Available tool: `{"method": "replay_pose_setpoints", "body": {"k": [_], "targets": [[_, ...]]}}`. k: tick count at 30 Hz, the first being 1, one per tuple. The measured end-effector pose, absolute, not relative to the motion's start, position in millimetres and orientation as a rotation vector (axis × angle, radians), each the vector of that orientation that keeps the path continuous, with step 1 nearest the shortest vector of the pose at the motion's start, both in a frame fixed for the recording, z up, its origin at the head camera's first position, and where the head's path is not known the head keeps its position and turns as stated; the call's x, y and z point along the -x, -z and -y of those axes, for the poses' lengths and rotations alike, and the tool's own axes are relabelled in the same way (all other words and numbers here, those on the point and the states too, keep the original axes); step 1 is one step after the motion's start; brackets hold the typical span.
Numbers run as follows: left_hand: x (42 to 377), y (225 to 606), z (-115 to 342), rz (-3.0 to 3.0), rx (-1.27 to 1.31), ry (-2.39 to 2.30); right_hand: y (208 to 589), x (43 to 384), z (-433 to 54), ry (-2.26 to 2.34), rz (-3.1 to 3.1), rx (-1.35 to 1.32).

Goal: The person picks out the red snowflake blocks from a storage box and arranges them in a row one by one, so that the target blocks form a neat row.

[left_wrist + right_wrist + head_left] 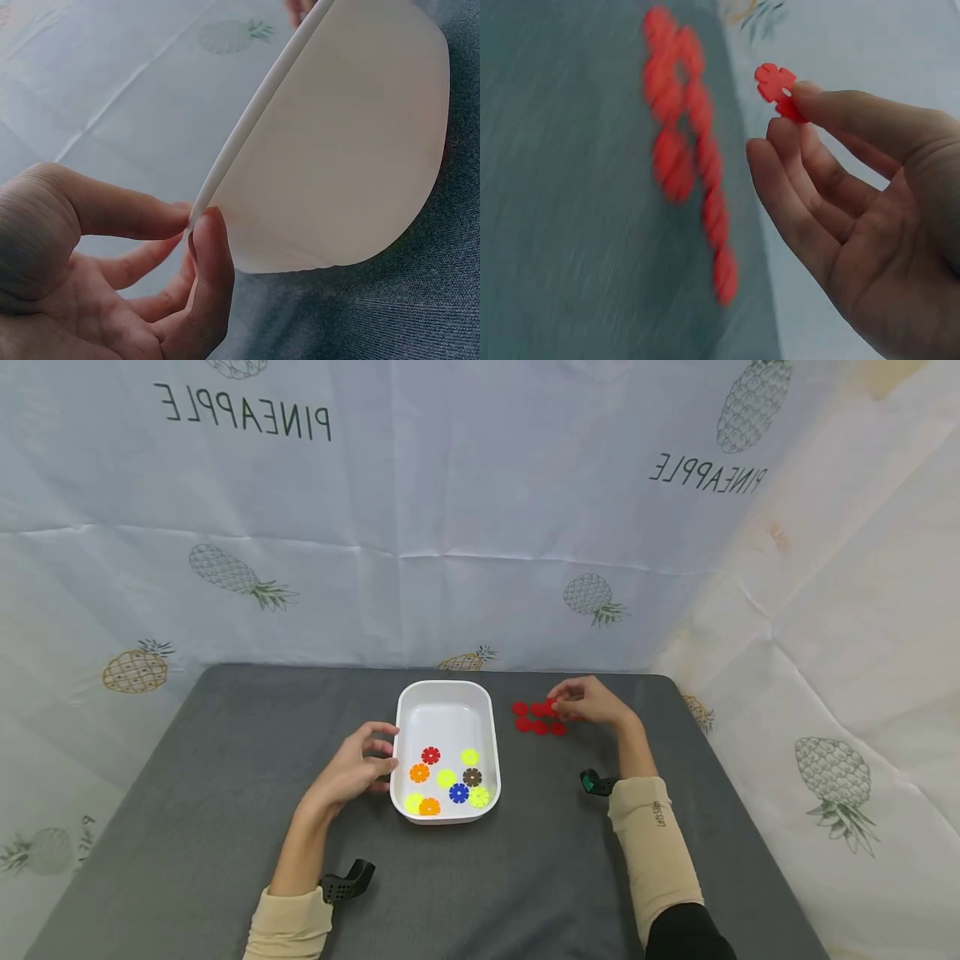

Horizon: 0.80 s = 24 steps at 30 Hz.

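Note:
At the left long side of a white plastic tray (444, 718), my left hand (358, 766) pinches the rim between thumb and finger, shown close up in the left wrist view. Inside the tray, toward its near end, lie several notched discs: yellow, orange, one red disc (431, 756), one blue disc (459, 792) and one brown disc (472, 777). My right hand (592, 701), to the tray's right, holds a small red notched disc (775, 81) between thumb and fingertips. More red discs (540, 727) lie grouped on the table beneath and beside that hand.
The grey cloth-covered table (225, 793) ends at a back edge just beyond the tray and the red discs. White fabric with pineapple prints (480, 485) hangs behind it and at the sides. Black camera mounts (348, 882) sit at both wrists.

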<state>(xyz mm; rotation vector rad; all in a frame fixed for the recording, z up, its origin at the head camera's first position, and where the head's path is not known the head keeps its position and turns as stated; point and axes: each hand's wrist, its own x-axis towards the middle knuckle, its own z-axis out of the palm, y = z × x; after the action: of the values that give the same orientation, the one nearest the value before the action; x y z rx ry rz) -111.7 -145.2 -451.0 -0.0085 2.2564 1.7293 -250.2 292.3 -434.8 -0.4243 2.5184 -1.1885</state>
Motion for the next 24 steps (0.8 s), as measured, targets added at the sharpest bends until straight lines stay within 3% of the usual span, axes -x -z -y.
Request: {"method": "replay_pose_setpoints", "body": {"k": [11, 24], "targets": [[113, 452, 146, -2.267, 0.025, -1.721, 456, 242, -334, 1.069, -2.547, 0.39], [113, 449, 146, -2.259, 0.008, -1.724, 459, 243, -336, 0.99, -2.563, 0.421]]}}
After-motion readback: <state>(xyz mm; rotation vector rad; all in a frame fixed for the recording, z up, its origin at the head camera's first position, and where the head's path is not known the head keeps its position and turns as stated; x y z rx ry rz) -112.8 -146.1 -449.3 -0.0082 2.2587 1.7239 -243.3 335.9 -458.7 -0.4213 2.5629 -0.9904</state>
